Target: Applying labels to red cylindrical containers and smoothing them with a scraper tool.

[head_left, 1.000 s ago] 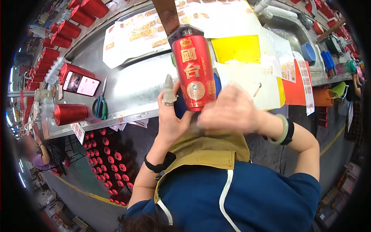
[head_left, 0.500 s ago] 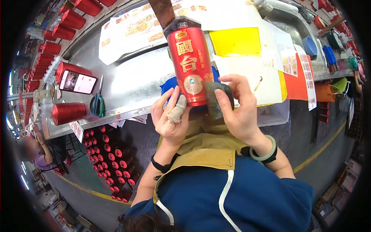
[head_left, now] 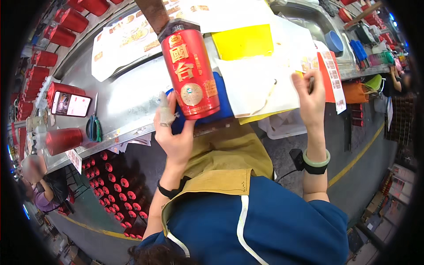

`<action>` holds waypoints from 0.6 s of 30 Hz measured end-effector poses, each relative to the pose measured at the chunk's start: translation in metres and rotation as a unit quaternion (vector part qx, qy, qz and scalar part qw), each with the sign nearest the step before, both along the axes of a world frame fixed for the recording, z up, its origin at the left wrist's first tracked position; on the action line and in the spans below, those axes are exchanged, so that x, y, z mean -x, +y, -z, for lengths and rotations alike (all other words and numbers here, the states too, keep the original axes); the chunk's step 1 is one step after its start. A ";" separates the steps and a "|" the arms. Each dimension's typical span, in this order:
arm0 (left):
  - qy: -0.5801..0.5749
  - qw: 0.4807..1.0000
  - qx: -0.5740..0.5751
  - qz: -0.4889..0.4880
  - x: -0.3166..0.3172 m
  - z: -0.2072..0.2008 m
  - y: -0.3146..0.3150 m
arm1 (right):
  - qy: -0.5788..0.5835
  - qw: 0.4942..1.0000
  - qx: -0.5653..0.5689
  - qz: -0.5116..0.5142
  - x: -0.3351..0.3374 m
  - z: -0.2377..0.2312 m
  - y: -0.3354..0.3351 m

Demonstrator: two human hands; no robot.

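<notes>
A red bottle (head_left: 187, 73) with gold lettering and a round gold emblem lies tilted, its base toward me, over a blue cloth (head_left: 223, 99). My left hand (head_left: 173, 137) is at the base's left side, with thumb and fingers gripping it; a pale cover wraps one finger. Off to the right, my right hand (head_left: 312, 99) is raised above the edge of the white paper (head_left: 260, 84), its fingers curled. A small dark piece (head_left: 311, 85) shows between those fingers; its full shape is hidden.
Left of the bottle are a phone (head_left: 70, 104), scissors (head_left: 94, 123) and another red bottle (head_left: 64, 140). A yellow sheet (head_left: 245, 42), label sheets (head_left: 331, 75) and a blue bowl (head_left: 334, 41) lie right. Stacked red bottles (head_left: 117, 187) stand below the bench edge. Another person (head_left: 44, 194) sits far left.
My right hand has left the bottle's right side and moved right, over the papers. My left hand stays at the base. The bottle and bench appear shifted left in the view.
</notes>
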State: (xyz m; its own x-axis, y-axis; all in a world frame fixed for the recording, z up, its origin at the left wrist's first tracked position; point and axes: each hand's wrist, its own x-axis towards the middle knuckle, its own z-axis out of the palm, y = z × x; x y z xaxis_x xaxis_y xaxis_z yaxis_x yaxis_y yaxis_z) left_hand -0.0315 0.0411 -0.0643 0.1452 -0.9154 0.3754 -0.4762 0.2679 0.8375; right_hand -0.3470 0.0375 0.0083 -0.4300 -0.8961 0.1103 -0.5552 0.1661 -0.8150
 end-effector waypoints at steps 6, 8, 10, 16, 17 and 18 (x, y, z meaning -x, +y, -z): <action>-0.133 0.989 0.046 0.035 -0.003 -0.026 0.002 | 0.172 0.979 -0.105 -0.037 0.006 0.021 -0.005; -0.092 0.994 0.045 0.035 -0.002 -0.029 0.000 | 0.167 0.977 -0.125 -0.035 -0.002 0.017 -0.002; -0.077 0.995 0.042 0.040 0.001 -0.030 -0.002 | 0.141 0.975 -0.059 -0.163 -0.013 0.013 0.006; -0.090 0.996 0.004 0.017 0.002 -0.020 -0.006 | 0.169 0.921 -0.005 -0.350 -0.039 0.023 0.015; -0.075 0.996 -0.028 0.027 -0.001 -0.015 -0.006 | 0.203 0.913 0.000 -0.354 -0.042 0.025 0.014; -0.060 0.996 -0.060 0.037 -0.003 -0.013 -0.007 | 0.201 0.913 0.000 -0.354 -0.046 0.027 0.014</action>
